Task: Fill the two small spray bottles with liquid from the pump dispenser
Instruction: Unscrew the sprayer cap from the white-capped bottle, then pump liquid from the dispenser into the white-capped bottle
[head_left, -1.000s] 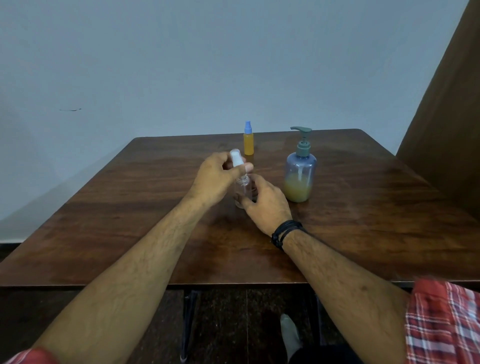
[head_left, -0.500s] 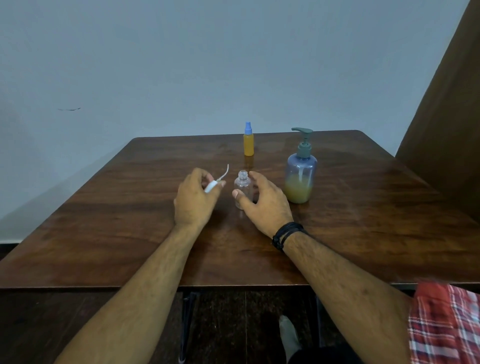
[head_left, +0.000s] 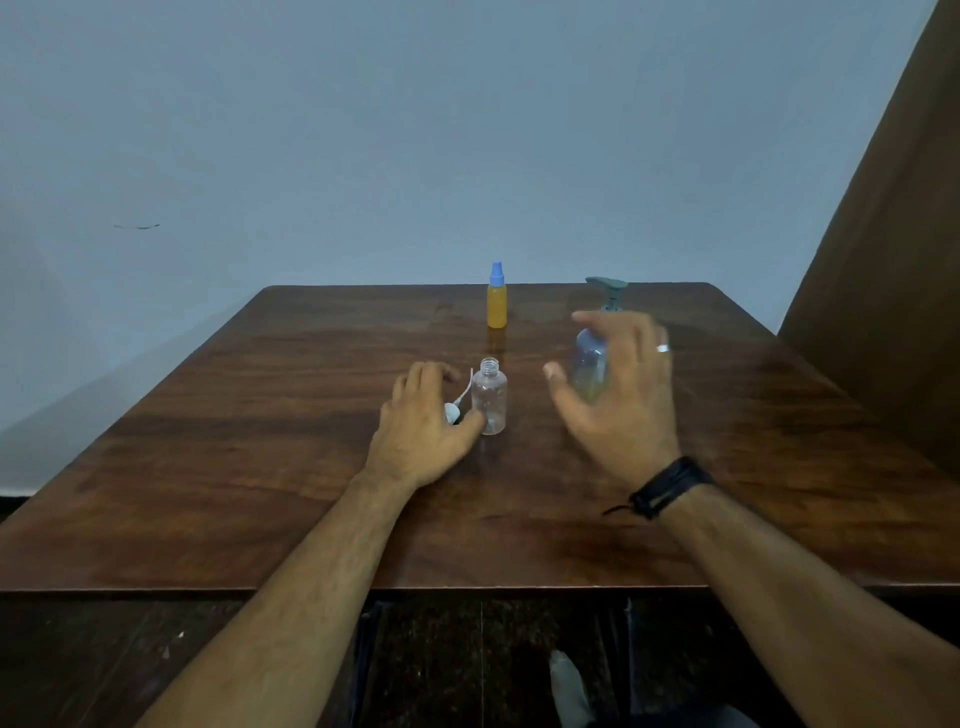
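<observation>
Sat at dark wooden table (head_left: 270, 467) against pale blue wall (head_left: 363, 130); left hand (head_left: 423, 431) pinched spray cap (head_left: 452, 413), right hand (head_left: 618, 395) fingers spread.

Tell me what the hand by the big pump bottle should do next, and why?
Probably the right hand should close around the pump dispenser and bring its spout over the clear spray bottle. That little bottle stands open and looks empty, its white sprayer top is under the left hand, and the right hand's fingers are spread right at the dispenser.
</observation>
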